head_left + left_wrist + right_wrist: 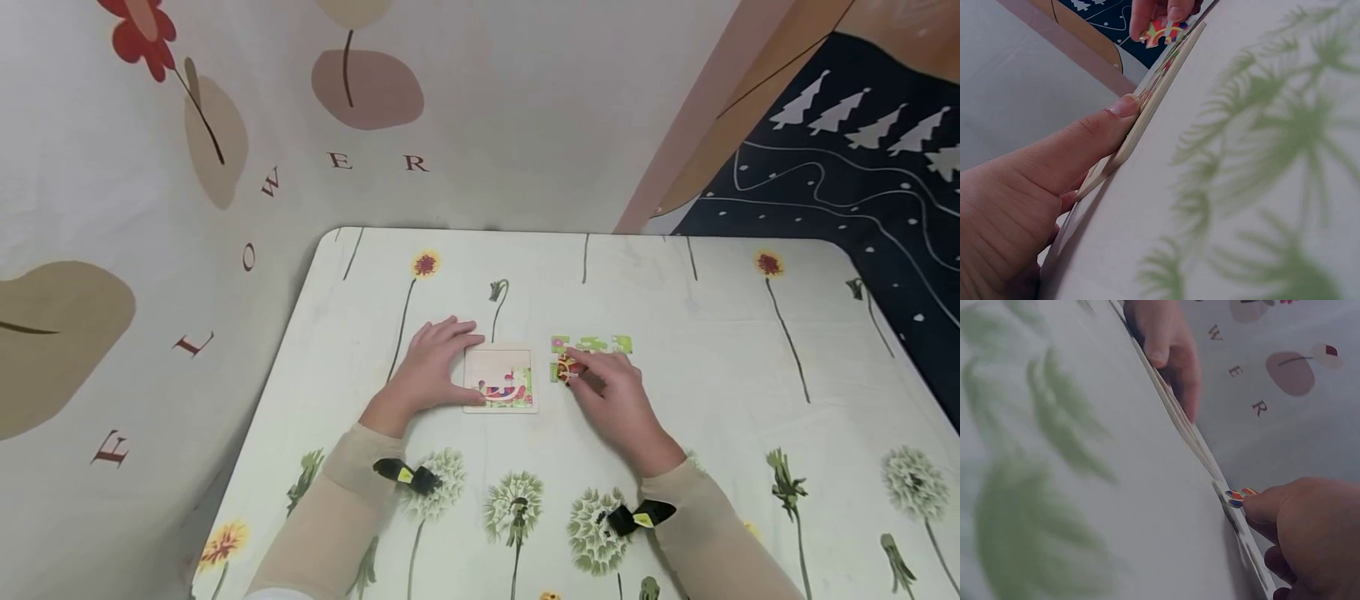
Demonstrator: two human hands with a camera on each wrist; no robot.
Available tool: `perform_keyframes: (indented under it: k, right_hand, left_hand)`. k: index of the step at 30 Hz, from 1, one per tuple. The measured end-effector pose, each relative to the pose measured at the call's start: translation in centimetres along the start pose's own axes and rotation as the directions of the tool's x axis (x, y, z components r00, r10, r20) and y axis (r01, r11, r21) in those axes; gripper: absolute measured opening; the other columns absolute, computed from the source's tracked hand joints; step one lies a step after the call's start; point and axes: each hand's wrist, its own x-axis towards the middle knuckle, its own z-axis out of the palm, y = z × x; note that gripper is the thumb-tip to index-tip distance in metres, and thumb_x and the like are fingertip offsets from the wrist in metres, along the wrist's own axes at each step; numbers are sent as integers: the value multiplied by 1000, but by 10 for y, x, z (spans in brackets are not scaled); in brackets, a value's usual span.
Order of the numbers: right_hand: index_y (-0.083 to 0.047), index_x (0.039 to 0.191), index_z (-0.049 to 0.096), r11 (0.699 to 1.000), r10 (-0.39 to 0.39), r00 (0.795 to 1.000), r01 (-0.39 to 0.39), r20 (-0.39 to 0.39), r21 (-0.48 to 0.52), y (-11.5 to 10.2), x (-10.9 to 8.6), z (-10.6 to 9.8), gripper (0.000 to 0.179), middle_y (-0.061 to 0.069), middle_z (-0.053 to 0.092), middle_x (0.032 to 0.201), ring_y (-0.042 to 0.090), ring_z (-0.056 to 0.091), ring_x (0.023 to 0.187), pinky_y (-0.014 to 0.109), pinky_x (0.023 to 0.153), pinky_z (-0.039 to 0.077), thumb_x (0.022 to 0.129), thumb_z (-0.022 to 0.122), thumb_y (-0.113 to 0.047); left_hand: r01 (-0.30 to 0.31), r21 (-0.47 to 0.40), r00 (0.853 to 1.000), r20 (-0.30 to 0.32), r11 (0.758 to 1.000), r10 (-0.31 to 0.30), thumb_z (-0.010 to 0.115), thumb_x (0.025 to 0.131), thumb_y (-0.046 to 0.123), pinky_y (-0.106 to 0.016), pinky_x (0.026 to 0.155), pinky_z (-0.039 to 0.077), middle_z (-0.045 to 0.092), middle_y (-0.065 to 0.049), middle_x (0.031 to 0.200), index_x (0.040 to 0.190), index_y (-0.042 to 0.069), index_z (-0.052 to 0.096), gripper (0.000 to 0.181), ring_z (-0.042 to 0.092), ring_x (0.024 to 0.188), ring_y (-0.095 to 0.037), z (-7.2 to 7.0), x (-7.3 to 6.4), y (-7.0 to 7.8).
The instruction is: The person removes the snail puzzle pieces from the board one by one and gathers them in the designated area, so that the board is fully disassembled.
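A square puzzle board with a pale wooden rim lies on the table, its lower part filled with colourful pieces and its upper part bare. My left hand holds it at the left side, thumb over the board and the other fingers spread around its far left corner. To the right of the board, my right hand pinches a red, yellow and blue puzzle piece between thumb and fingers. Green-edged puzzle pieces lie just beyond that hand, and its fingers partly cover others.
A white cloth with dandelion prints covers the table. Behind it and along the left stands a pale printed fabric wall. Dark fabric with white trees hangs at the right.
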Motion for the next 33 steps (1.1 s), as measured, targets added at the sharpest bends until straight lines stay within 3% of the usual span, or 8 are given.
perform_keyframes:
  k: [8, 17, 27, 33]
  right_hand:
    - [-7, 139, 72, 997, 52, 998, -50, 37, -61, 14, -6, -20, 44, 5, 76, 107, 34, 60, 110, 58, 99, 40, 96, 78, -1]
    - [-7, 143, 69, 987, 120, 989, -110, 84, -114, 15, -7, -27, 45, 10, 74, 109, 42, 54, 117, 67, 97, 33, 98, 70, -1]
    - [-6, 137, 72, 982, 136, 988, -125, 74, -143, 16, -7, -26, 37, 9, 68, 105, 39, 51, 109, 65, 93, 32, 100, 68, -5]
    - [-6, 137, 72, 984, 134, 990, -128, 45, -128, 13, -7, -24, 36, 15, 66, 116, 39, 49, 110, 63, 92, 32, 101, 68, -7]
  left_hand:
    - [5, -3, 1000, 1, 1000, -5, 96, 69, 60, -58, 129, 6, 43, -4, 167, 154, 16, 59, 103, 22, 161, -32, -1, -1, 1]
    - [-5, -5, 1000, -6, 1000, 5, 97, 68, 59, -58, 129, 7, 43, -4, 167, 154, 16, 59, 103, 23, 161, -31, -2, 0, 1]
    - [-10, 6, 1000, -11, 1000, 10, 96, 68, 61, -60, 129, 9, 43, -5, 167, 154, 16, 59, 103, 24, 160, -33, -4, -1, 2]
    - [-3, 0, 1000, 1, 1000, 3, 96, 69, 60, -59, 129, 7, 43, -4, 167, 154, 16, 59, 103, 23, 161, -32, -3, 0, 3]
